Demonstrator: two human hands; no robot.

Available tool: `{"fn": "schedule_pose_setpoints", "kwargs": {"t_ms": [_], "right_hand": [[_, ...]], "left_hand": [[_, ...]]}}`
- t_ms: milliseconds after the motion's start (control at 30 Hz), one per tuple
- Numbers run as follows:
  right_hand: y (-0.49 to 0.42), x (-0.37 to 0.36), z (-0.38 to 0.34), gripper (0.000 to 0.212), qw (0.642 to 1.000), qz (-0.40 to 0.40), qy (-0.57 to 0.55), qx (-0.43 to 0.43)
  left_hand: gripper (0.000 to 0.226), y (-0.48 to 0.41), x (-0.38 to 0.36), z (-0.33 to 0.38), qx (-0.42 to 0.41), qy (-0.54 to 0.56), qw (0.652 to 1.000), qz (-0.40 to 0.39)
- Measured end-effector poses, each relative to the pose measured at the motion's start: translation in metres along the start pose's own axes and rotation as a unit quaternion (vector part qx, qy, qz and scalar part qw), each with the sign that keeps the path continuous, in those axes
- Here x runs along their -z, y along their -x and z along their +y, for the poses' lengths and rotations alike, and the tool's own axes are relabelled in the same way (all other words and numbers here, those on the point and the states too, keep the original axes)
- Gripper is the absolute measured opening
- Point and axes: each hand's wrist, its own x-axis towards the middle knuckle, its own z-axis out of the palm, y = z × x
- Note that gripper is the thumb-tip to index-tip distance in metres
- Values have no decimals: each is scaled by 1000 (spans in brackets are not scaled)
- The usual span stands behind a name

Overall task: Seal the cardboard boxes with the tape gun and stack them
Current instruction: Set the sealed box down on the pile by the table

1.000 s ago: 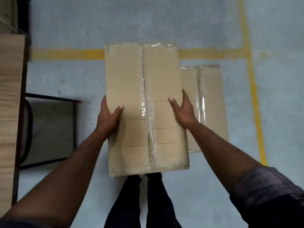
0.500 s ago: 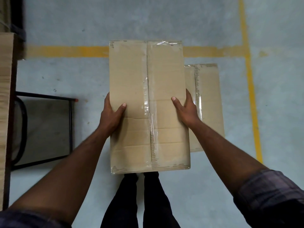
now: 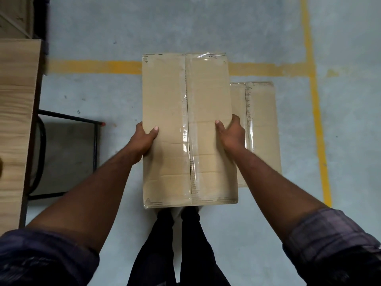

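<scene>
Head view. Gray floor point(image 3: 185, 23) is open ahead and to the far right. A yellow line point(image 3: 92, 67) crosses behind the held box point(image 3: 167, 96). A side yellow line point(image 3: 317, 120) runs down the right and meets the first at a corner, top right. The left edge is blocked by a wooden tabletop point(image 3: 14, 120), with a black metal frame point(image 3: 95, 145) just beside it on the floor.

The held box is sealed, with clear tape point(image 3: 185, 133) along its centre seam. It is carried flat in front of the person's legs point(image 3: 162, 244).

- Left hand point(image 3: 144, 139) grips the box's left edge, thumb on top, fingers hidden underneath.
- Right hand point(image 3: 233, 133) grips the right edge the same way.

The second box point(image 3: 263, 124), also taped, lies on the floor inside the yellow corner. It is partly hidden behind the held box and the right forearm.
</scene>
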Motion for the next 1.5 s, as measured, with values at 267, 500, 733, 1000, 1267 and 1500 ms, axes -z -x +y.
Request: {"fn": "schedule_pose_setpoints", "kwargs": {"t_ms": [267, 500, 733, 1000, 1267, 1500], "right_hand": [[57, 6, -4, 66, 997, 17, 69, -18], [145, -22, -53, 64, 994, -65, 6, 92], [259, -81, -89, 63, 963, -163, 59, 208], [402, -178, -101, 61, 940, -175, 126, 264], [573, -307, -123, 60, 882, -242, 197, 354], [669, -409, -150, 64, 806, -299, 245, 448]], "left_hand": [[76, 67, 6, 0, -34, -52, 998, 32], [71, 146, 41, -12, -43, -26, 997, 51], [69, 240, 123, -64, -71, -1, 992, 106], [66, 341, 256, -188, -116, 55, 979, 157], [66, 442, 348, -336, -74, 142, 956, 247], [60, 481, 427, -401, -51, 207, 925, 315]]}}
